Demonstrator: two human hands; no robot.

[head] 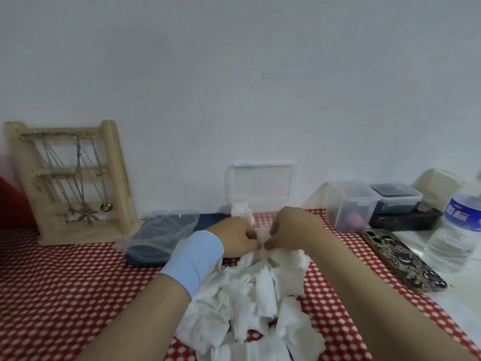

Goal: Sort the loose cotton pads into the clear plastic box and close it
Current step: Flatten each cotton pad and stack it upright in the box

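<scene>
I am watching both hands working at the far edge of the heap of cotton pads, which is lying on the red dotted surface and spreading back toward me. The left hand and the right hand are meeting fingertip to fingertip, fingers curled and pinching a few cotton pads between them. The clear plastic box is standing just beyond the hands, against the wall, lid tipped up at the back. Its long axis is running left to right, across the line of reach, so I am judging the coming move as a short carry straight forward. The right hand is sitting slightly nearer the opening; the knuckles are hiding the box's base.
</scene>
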